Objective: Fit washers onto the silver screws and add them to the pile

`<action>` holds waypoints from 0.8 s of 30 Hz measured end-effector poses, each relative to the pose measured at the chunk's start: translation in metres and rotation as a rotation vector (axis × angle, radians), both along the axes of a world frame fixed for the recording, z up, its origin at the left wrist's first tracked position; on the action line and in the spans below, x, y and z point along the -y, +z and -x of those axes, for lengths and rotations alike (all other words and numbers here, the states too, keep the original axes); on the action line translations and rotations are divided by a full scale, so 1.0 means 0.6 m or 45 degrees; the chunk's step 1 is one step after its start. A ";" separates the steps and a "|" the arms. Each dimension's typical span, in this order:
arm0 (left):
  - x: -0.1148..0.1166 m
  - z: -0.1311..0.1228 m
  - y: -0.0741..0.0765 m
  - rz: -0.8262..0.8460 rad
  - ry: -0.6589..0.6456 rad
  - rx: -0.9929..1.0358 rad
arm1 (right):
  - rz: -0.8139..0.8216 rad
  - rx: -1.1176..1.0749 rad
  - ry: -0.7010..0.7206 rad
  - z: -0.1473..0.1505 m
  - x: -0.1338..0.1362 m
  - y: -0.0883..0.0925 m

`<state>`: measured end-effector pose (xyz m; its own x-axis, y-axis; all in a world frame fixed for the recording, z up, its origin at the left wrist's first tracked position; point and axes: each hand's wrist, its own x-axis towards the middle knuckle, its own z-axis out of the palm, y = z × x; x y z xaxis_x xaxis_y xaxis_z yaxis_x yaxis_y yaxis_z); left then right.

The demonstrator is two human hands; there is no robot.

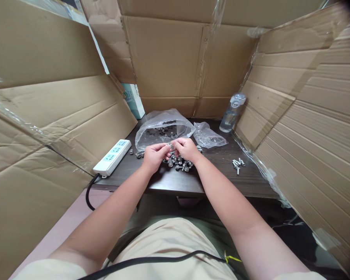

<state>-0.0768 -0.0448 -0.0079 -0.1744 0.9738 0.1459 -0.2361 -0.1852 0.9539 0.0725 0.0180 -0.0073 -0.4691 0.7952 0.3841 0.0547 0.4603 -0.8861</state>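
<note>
My left hand (154, 154) and my right hand (186, 149) meet over the middle of a dark wooden table (216, 175). Both pinch a small metal part (170, 147) between their fingertips; it is too small to tell whether it is a screw or a nut. Just below the hands lies a heap of metal screws and nuts (179, 163). A few loose nuts (136, 154) sit to the left of my left hand. A small group of screws (238, 163) lies apart on the right side of the table.
Two clear plastic bags (163, 128) (207, 136) lie behind the hands. A white power strip (112, 157) rests on the left edge, its black cable hanging down. A clear water bottle (232, 112) stands at the back right. Cardboard walls (169, 58) enclose the table.
</note>
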 end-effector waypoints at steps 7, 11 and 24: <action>0.001 -0.008 -0.008 -0.053 0.082 -0.086 | 0.083 -0.088 -0.047 -0.004 -0.011 -0.003; 0.000 -0.001 -0.005 -0.028 0.018 -0.017 | 0.086 -0.177 0.080 -0.006 -0.006 0.005; 0.002 0.001 -0.003 -0.004 -0.040 0.079 | 0.078 -0.049 0.163 -0.011 0.007 0.013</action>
